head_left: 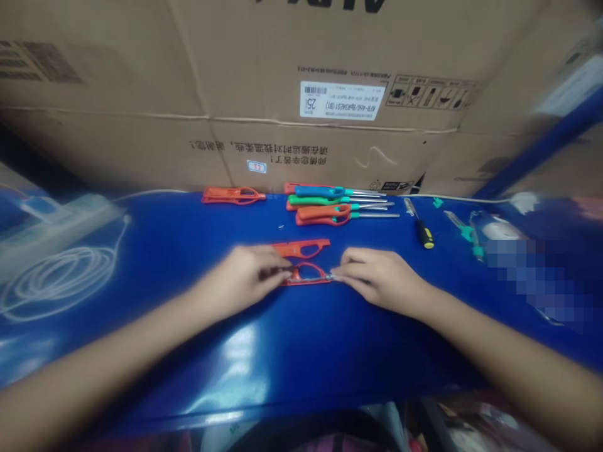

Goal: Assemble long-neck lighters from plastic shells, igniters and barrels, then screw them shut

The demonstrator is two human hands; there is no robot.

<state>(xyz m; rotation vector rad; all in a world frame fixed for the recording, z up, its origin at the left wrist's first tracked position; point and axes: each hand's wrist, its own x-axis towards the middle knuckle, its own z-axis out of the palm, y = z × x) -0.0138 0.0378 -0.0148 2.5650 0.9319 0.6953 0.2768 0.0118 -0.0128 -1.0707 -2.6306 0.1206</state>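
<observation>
Hands close together over blue tabletop (301,370). Left hand (247,273) closed on left end of near orange shell (308,282), right hand (386,279) pinching a thin grey part (328,276) (blurry) at its right end. Far orange shell (293,250) just behind. Assembled lighters (320,214) piled farther back, screwdriver (425,233) to their right.

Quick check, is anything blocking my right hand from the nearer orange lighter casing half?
Nothing visible does. Your right hand's fingertips are right at the right end of the nearer orange casing half, seemingly pinching a small metallic part there. The other orange casing half lies just beyond, not between.
</observation>
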